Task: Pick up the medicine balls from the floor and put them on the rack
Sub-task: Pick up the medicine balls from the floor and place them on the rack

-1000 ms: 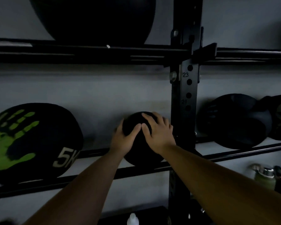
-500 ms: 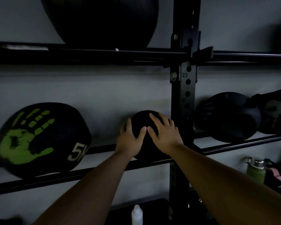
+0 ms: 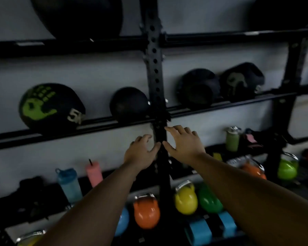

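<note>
The head camera, the only view, looks at a black rack whose perforated upright [image 3: 156, 71] serves as the landmark here. Just left of the upright, on the middle shelf rails [image 3: 96, 126], sits a small plain black medicine ball [image 3: 129, 104], touching or nearly touching the post. Further left along the same rails rests a larger ball with a green handprint [image 3: 52, 107]. Right of the upright, on that shelf level, lie two more dark balls [image 3: 199, 87], side by side; their details are too dim to read.

Both hands are below the shelf and empty. The left hand [image 3: 142, 153] hangs just left of the upright, fingers loosely spread and slightly curled. The right hand [image 3: 183, 142] is just right of it, palm forward, fingers splayed wide. Neither touches the small ball, which lies above them and to the left, somewhat closer to the left hand.

The ball is round, so no long axis matters. It appears seated on the rails, and this placement looks finished. No ball on the floor shows in this frame; under the upright are only coloured kettlebells [image 3: 146, 212] and, to the left, bottles [image 3: 69, 183]. Any remaining ball probably lies outside this view, so the hands must likely turn away from the rack.
</note>
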The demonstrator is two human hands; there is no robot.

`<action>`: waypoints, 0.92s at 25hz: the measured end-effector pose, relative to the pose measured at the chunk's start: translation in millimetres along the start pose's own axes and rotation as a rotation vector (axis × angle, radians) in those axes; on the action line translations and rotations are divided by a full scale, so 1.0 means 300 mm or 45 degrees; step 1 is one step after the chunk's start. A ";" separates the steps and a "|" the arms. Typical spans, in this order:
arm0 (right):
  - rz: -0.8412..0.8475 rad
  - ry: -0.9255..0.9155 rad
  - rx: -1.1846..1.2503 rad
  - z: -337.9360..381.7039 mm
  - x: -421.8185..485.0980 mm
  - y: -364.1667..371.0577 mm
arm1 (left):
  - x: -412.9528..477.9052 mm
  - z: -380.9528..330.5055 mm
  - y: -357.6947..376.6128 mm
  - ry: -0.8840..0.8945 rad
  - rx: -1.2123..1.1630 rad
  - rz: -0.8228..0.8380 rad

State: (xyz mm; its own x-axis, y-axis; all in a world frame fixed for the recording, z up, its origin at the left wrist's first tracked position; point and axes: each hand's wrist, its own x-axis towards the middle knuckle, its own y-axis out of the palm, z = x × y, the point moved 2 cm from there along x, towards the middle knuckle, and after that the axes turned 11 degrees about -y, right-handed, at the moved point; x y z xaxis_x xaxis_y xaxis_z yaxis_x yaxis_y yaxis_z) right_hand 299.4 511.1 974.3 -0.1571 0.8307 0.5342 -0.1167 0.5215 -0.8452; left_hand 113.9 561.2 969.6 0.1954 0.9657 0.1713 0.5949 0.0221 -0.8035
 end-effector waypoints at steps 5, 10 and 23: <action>0.257 0.260 0.019 -0.101 -0.655 -0.027 | -0.472 -0.113 0.410 0.036 0.088 0.277; 0.345 0.522 -0.036 -0.173 -1.088 -0.146 | -0.733 -0.237 0.545 0.187 0.141 0.356; 0.730 0.976 -0.227 -0.064 -2.129 -0.374 | -1.192 -0.140 0.800 0.378 0.525 0.703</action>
State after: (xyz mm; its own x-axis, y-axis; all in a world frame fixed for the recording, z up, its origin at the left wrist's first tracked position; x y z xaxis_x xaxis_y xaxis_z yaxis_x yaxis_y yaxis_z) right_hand 431.7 -74.2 727.6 0.5448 0.8364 -0.0609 -0.0616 -0.0324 -0.9976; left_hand 219.5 210.5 739.6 0.6179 0.7551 -0.2192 0.0201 -0.2938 -0.9556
